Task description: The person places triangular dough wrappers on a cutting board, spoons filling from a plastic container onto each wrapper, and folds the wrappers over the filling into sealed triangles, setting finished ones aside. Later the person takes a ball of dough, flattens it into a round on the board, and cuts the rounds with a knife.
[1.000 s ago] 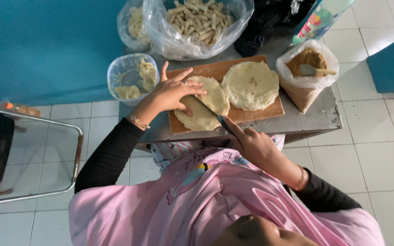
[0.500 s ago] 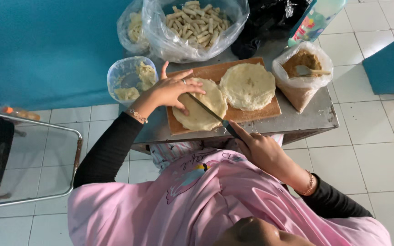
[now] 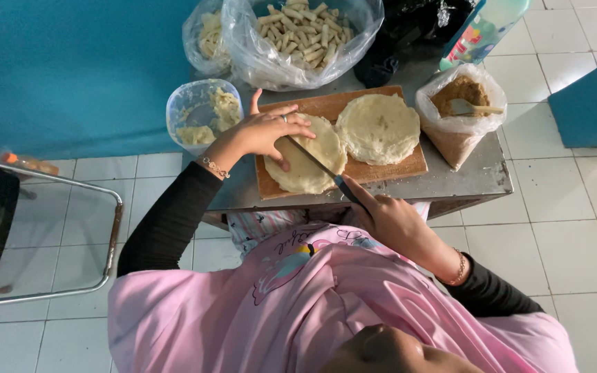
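On the wooden cutting board [image 3: 381, 169], the left hand [image 3: 267, 131] lies flat with fingers spread over a pale round of dough [image 3: 309, 166], while the right hand [image 3: 388, 217] grips a knife [image 3: 316, 164] (handle probably enclosed in the fist) whose blade crosses that round; a second dough round [image 3: 379, 128] sits just beside it
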Available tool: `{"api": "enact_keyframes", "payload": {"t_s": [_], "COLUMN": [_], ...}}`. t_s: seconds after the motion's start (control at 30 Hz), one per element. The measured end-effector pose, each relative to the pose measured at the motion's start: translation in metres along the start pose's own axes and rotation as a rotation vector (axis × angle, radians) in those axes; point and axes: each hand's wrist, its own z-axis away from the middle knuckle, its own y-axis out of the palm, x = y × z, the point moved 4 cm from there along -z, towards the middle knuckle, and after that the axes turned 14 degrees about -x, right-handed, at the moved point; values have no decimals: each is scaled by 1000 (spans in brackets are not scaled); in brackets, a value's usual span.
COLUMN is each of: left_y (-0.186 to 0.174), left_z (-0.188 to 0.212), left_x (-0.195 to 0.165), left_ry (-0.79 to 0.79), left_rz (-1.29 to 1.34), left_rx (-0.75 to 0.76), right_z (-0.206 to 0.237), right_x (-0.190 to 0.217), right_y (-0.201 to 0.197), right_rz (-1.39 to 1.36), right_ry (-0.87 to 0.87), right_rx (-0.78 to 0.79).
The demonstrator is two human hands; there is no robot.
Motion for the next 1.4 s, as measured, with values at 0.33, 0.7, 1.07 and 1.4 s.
{"api": "enact_keyframes", "payload": {"t_s": [0.33, 0.7, 1.07, 1.4], "left_y": [-7, 1, 4, 6], "left_z": [-4, -2, 3, 6], "left_x": [-36, -39, -38, -39], "left_ry": [68, 34, 14, 44], "left_rz": [-42, -59, -16, -13], "left_rx": [-59, -36, 1, -30], "right_z": [-24, 26, 40, 44], "right_x": [15, -9, -23, -28], "right_y": [13, -9, 1, 5], "right_rz": [-99, -79, -114, -62], "right_ry": [-115, -98, -96, -4], "right_rx": [-175, -163, -185, -59]}}
